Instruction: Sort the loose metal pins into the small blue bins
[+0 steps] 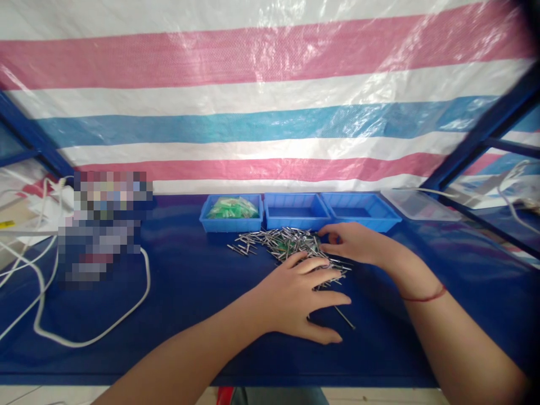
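A loose pile of thin silver metal pins with heads, like nails or blind rivets (270, 239), lies on the blue table, with bits of green among them. My left hand (295, 295) is spread flat, palm down, over the near side of the pile, and covers part of it. At the pile's right edge is my right hand (352, 242); its thumb and forefinger are curved and apart, with nothing visible between them. One long pin (345, 318) lies apart, just right of my left fingers.
Behind the pile stand three blue bins: the left bin (230, 226) holds clear bags with green pieces, while the middle bin (297, 221) and right bin (360, 220) show bare floors. A clear plastic lid (422, 205) lies at the right. White cables (147, 281) loop across the left.
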Motion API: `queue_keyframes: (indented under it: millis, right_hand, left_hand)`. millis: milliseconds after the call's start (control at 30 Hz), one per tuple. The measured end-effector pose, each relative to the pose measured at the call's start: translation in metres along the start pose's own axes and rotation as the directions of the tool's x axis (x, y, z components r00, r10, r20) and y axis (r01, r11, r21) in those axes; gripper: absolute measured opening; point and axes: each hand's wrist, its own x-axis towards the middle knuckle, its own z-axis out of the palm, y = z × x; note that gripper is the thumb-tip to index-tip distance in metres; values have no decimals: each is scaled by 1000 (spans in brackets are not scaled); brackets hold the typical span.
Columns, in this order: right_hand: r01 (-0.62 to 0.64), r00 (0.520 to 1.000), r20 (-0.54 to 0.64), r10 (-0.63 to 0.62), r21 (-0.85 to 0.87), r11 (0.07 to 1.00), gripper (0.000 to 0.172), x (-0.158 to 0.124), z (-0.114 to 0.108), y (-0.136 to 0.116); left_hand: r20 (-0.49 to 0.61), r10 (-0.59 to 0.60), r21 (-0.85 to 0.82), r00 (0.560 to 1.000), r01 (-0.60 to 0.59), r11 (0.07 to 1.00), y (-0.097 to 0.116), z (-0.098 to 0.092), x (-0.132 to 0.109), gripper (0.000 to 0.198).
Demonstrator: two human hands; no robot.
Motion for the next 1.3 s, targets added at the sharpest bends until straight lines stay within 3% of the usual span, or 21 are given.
queue_keyframes:
  millis: [367,767,1300]
  right_hand:
    - [-8,1000,19,7,35,999,34,-1,3,3]
    - [56,998,37,-57,19,998,10,0,0,-1]
    - [179,984,-14,-179,160,971,3,-7,-10,-5]
  left_hand:
    - [41,-27,43,999,25,999,0,-3,1,29]
    - [38,-44,36,998,43,998,-1,0,2,30]
    - [66,-70,17,995,69,997,-2,-1,1,30]
